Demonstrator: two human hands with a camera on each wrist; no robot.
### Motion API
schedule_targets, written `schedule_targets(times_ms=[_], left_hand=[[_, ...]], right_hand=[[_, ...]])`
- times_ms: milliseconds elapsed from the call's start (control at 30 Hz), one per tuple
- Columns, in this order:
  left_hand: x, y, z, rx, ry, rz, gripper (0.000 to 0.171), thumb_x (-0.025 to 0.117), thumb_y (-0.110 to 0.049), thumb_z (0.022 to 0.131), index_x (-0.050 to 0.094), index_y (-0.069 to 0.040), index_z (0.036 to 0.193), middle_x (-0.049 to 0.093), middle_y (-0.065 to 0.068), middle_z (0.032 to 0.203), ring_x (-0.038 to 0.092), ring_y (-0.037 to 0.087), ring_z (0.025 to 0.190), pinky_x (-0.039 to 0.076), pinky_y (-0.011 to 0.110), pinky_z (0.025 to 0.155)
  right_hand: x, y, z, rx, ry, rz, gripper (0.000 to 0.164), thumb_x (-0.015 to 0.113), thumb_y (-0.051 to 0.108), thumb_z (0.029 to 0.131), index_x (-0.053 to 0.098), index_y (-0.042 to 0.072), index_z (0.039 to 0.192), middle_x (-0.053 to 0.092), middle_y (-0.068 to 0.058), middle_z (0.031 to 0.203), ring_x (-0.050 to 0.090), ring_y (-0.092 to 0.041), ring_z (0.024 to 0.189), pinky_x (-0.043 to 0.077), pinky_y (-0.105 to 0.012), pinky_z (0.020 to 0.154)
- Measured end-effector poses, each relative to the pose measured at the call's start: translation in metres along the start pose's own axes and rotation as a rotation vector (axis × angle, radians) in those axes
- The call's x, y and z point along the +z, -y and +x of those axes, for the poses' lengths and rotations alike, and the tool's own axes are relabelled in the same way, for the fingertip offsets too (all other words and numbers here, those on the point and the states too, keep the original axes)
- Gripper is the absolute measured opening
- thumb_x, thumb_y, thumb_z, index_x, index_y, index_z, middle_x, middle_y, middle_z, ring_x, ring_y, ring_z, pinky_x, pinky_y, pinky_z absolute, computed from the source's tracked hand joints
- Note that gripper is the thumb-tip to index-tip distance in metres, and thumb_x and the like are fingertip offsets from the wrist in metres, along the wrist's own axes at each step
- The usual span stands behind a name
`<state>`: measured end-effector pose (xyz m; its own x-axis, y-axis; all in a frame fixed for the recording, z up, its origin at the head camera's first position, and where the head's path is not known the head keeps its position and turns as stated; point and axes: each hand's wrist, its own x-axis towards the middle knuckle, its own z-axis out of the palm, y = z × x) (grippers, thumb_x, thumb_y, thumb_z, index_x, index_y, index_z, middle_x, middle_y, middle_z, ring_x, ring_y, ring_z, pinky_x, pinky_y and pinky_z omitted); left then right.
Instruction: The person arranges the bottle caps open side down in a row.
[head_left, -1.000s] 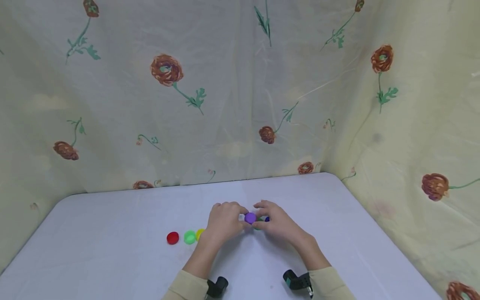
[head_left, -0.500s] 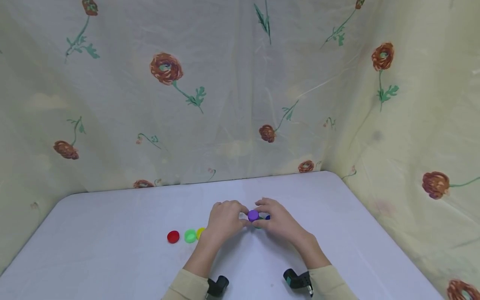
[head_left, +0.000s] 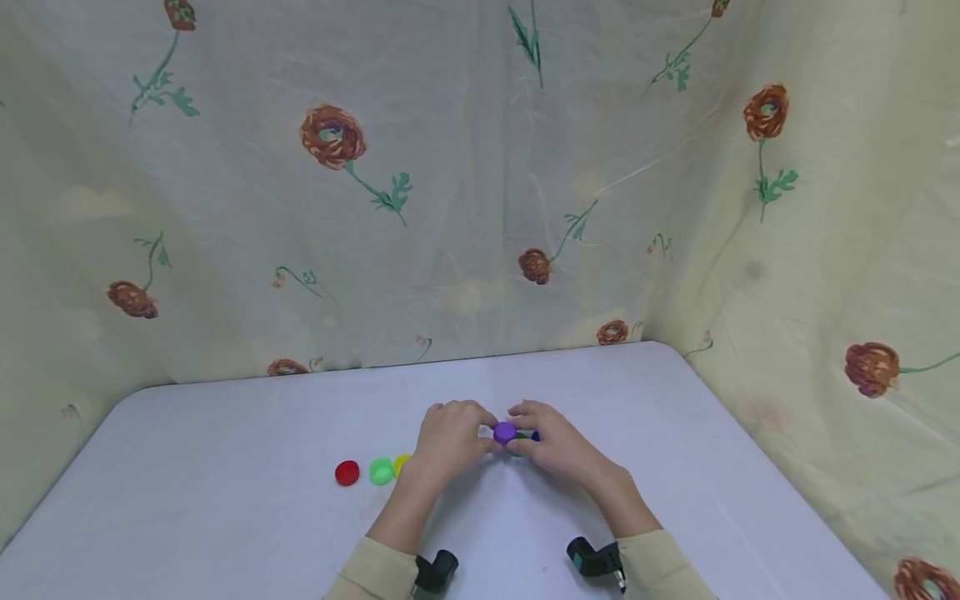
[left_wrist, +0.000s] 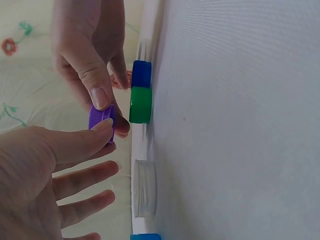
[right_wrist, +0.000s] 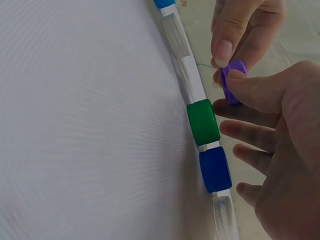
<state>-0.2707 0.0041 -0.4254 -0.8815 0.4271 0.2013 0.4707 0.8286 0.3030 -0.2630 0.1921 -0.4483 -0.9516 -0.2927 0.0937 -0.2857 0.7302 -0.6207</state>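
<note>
Although creased in places, clearly printed with red-brown flowers on green stems: pale curtain, hung behind the table and down both sides. Next in size, white table, far corners rounded. Beige sleeves at near edge of head view, one per arm. Reaching out from these: left hand and right hand, close together over middle of table. By the cuffs, small and black: left wrist camera, right wrist camera.

Lined up on table, left to right, best seen from the wrists: clear ridged piece, green cap, dark blue cap, second clear piece. Green and dark blue just beside each other. Beyond first clear piece, at left end of line, bright blue piece, mostly cut off by edge of view; possibly another cap.

Farther left, seen from head: red cap, apart; light green cap, just beside yellow cap, this last partly covered by left forearm.

Between the hands, raised off table near green cap: purple cap, ridged round the side. Pinched from both sides, each thumb on it, forefingers opposite. Remaining left fingers spread and nearly straight; remaining right fingers lightly bent, near green and dark blue caps.
</note>
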Motion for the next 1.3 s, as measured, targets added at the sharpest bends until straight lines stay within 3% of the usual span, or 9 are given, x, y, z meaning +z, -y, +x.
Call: schedule_targets(times_ms=[300, 567, 1300], left_hand=[[-0.001, 0.001, 0.0, -0.012, 0.018, 0.004, 0.028, 0.08, -0.035, 0.083, 0.079, -0.02, 0.106, 0.075, 0.0, 0.113, 0.067, 0.024, 0.11, 0.047, 0.051, 0.098], [-0.002, 0.002, -0.001, -0.019, 0.013, 0.0, 0.028, 0.08, -0.036, 0.082, 0.079, -0.019, 0.104, 0.076, 0.001, 0.111, 0.068, 0.025, 0.108, 0.048, 0.05, 0.094], [0.003, 0.004, -0.002, -0.066, 0.09, 0.028, 0.029, 0.081, -0.036, 0.081, 0.077, -0.02, 0.105, 0.075, 0.002, 0.11, 0.068, 0.026, 0.105, 0.048, 0.05, 0.092]], right_hand=[[0.004, -0.002, 0.001, 0.029, -0.025, 0.002, 0.039, 0.071, 0.022, 0.091, 0.068, 0.006, 0.125, 0.056, -0.009, 0.145, 0.036, -0.034, 0.147, 0.027, -0.056, 0.12], [0.008, 0.001, 0.001, -0.015, -0.069, -0.015, 0.041, 0.074, 0.018, 0.088, 0.067, 0.005, 0.126, 0.057, -0.011, 0.143, 0.042, -0.035, 0.143, 0.032, -0.056, 0.117], [0.015, 0.004, 0.001, -0.028, -0.055, -0.065, 0.038, 0.077, 0.02, 0.085, 0.07, 0.004, 0.12, 0.061, -0.013, 0.138, 0.046, -0.035, 0.139, 0.033, -0.053, 0.117]])
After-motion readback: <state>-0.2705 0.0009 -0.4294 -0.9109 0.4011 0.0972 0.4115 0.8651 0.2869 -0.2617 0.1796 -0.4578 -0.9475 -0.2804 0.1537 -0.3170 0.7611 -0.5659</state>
